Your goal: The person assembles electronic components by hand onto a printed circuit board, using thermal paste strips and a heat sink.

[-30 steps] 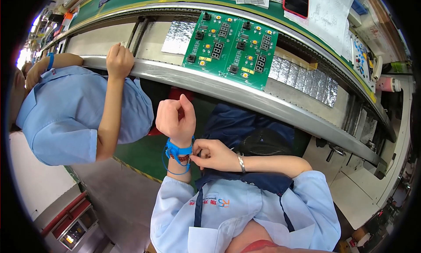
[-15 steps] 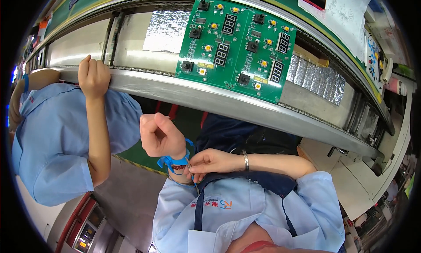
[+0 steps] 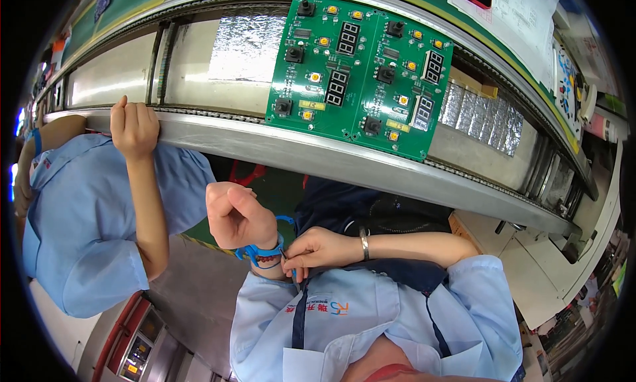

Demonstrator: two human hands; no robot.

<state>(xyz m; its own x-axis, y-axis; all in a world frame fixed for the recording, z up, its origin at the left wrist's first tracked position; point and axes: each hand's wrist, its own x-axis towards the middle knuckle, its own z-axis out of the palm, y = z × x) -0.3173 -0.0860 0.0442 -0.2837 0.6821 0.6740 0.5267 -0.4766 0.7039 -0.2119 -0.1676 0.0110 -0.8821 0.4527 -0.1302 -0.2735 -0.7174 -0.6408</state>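
While facing the near metal rail, curved from upper left to right of the frame, holds both hands below its outer edge. Leaves open room over the green floor at centre, between rail and hands. Has a green circuit board well apart at upper centre, lying across the conveyor; another person's hand beside the rail at upper left; a white cabinet near the right elbow.

Raises the left hand left of centre, curled in a loose fist, with a blue wrist strap around the wrist. Bends the right arm across the chest, pinching that strap's edge with the right hand, contact partly hidden.
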